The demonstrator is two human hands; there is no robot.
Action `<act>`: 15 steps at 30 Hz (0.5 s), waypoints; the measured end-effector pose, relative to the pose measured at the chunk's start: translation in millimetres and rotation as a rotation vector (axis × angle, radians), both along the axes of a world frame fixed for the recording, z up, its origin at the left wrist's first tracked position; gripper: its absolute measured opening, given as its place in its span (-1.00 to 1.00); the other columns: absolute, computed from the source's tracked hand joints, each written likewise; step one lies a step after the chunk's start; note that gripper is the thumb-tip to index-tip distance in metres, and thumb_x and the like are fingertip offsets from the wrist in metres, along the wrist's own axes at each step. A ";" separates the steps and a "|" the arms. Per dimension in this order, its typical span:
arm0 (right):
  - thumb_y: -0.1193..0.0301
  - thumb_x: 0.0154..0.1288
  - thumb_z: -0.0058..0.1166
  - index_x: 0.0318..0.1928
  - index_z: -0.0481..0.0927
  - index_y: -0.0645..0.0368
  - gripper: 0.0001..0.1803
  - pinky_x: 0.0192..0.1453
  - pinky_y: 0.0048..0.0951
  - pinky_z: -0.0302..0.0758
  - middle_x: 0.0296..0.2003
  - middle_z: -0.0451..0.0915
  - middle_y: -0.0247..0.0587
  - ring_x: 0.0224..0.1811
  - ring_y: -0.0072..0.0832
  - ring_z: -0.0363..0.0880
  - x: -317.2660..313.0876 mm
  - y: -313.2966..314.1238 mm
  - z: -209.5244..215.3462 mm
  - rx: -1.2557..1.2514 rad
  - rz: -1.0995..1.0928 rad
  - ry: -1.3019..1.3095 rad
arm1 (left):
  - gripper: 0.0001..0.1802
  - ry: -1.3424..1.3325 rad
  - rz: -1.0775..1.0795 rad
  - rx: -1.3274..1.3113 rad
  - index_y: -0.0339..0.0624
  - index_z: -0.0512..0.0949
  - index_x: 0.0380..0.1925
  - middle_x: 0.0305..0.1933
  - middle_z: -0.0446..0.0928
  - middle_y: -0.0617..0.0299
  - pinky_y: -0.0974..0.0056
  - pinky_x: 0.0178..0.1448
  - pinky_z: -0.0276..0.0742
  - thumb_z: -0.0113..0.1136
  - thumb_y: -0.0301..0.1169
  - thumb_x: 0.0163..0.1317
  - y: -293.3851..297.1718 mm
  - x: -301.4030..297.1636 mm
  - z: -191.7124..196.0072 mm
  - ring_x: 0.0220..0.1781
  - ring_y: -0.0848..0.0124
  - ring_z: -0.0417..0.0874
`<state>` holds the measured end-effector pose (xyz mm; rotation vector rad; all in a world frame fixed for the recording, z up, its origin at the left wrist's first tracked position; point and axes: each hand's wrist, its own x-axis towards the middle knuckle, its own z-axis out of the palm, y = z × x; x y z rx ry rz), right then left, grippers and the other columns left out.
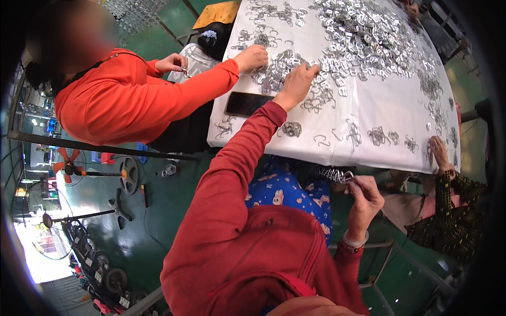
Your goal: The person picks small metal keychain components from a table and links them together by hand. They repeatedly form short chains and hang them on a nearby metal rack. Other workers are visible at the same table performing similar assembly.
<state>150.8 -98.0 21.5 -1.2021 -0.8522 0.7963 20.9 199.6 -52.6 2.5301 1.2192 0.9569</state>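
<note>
My left hand [298, 83] reaches over the table's near left part, at the edge of a heap of small silver metal pieces [279, 63]. Its fingers are bent and drawn together; whatever they pinch is too small to make out. Below the table edge, in front of my lap, my right hand [367, 197] pinches a shiny metal loop [348, 177] between thumb and fingers. A row of similar silver pieces [330, 174] hangs right beside that loop. Thin curved wire hooks [318, 100] lie in a tangle under my left wrist.
White cloth covers the table [369, 105]; a larger silver heap [363, 37] spreads across its far side. A dark phone [247, 104] lies beside my left forearm. A co-worker's orange sleeve [174, 100] reaches in from the left. Another person's hand [438, 152] rests at the right edge.
</note>
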 end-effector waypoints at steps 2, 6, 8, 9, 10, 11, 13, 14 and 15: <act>0.80 0.04 0.04 -0.35 0.58 0.40 -0.85 -0.36 -0.59 0.44 -0.38 0.52 -0.19 -0.45 -0.57 0.49 0.7 -2.1 3.5 -0.057 -0.012 -0.073 | -0.87 -0.138 -0.089 0.029 -0.23 0.50 -0.27 -0.35 0.49 -0.04 0.08 -0.21 0.48 0.08 -0.50 0.15 -11.9 -1.8 13.3 -0.28 0.01 0.55; 0.75 0.12 0.04 -0.29 0.58 0.40 -0.86 -0.35 -0.60 0.43 -0.36 0.55 -0.25 -0.42 -0.58 0.50 3.7 -10.8 2.8 -0.121 -0.063 -0.119 | -0.83 -0.403 -0.327 -0.251 -0.30 0.58 -0.26 -0.39 0.61 0.10 0.36 -0.37 0.51 0.18 -0.46 0.17 -70.0 0.8 38.0 -0.52 0.34 0.66; 0.73 0.12 0.06 -0.25 0.60 0.39 -0.83 -0.34 -0.63 0.44 -0.33 0.58 -0.23 -0.41 -0.59 0.52 5.9 -13.2 0.2 -0.098 -0.072 -0.055 | -0.82 -0.599 -0.462 -0.427 -0.35 0.58 -0.27 -0.41 0.64 0.19 0.44 -0.33 0.55 0.22 -0.48 0.16 -109.1 3.2 56.7 -0.46 0.48 0.66; 0.73 0.12 0.07 -0.24 0.61 0.40 -0.83 -0.34 -0.64 0.44 -0.33 0.59 -0.22 -0.41 -0.59 0.52 5.7 -12.9 -1.5 -0.071 -0.070 -0.025 | -0.84 -0.563 -0.463 -0.591 -0.35 0.58 -0.28 -0.40 0.63 0.20 0.44 -0.30 0.56 0.22 -0.49 0.16 -127.3 1.7 66.4 -0.42 0.49 0.66; 0.72 0.13 0.07 -0.24 0.61 0.40 -0.83 -0.33 -0.64 0.45 -0.33 0.60 -0.22 -0.40 -0.59 0.53 5.8 -12.6 -2.3 -0.035 -0.064 0.000 | -0.85 -0.628 -0.553 -0.637 -0.36 0.58 -0.29 -0.40 0.63 0.21 0.44 -0.26 0.56 0.22 -0.50 0.15 -143.2 1.0 75.2 -0.39 0.50 0.65; 0.72 0.13 0.07 -0.23 0.61 0.40 -0.83 -0.33 -0.64 0.45 -0.33 0.60 -0.21 -0.40 -0.59 0.53 5.3 -12.5 -2.5 -0.035 -0.075 0.019 | -0.87 -0.556 -0.556 -0.694 -0.36 0.58 -0.31 -0.38 0.63 0.22 0.43 -0.21 0.55 0.22 -0.52 0.15 -159.5 0.0 82.0 -0.34 0.51 0.63; 0.71 0.15 0.08 -0.22 0.62 0.40 -0.83 -0.32 -0.64 0.47 -0.33 0.61 -0.20 -0.41 -0.59 0.54 4.5 -12.9 -1.3 -0.028 -0.080 0.049 | -0.88 -0.487 -0.696 -0.607 -0.32 0.59 -0.33 -0.32 0.62 0.22 0.39 -0.06 0.51 0.25 -0.54 0.10 -178.6 2.0 90.5 -0.21 0.48 0.61; 0.70 0.15 0.09 -0.22 0.62 0.39 -0.83 -0.32 -0.64 0.48 -0.33 0.61 -0.20 -0.41 -0.59 0.54 4.2 -13.3 -0.5 -0.006 -0.096 0.079 | -0.85 -0.451 -0.751 -0.468 -0.24 0.60 -0.34 -0.27 0.60 0.20 0.35 -0.05 0.49 0.30 -0.53 0.04 -182.9 6.4 91.3 -0.16 0.42 0.60; 0.70 0.15 0.09 -0.21 0.62 0.38 -0.83 -0.32 -0.65 0.48 -0.33 0.62 -0.20 -0.41 -0.59 0.54 3.8 -13.5 0.3 0.018 -0.109 0.110 | -0.84 -0.454 -0.743 -0.400 -0.21 0.60 -0.35 -0.25 0.59 0.18 0.33 -0.05 0.49 0.31 -0.51 0.02 -188.0 10.5 90.6 -0.15 0.38 0.59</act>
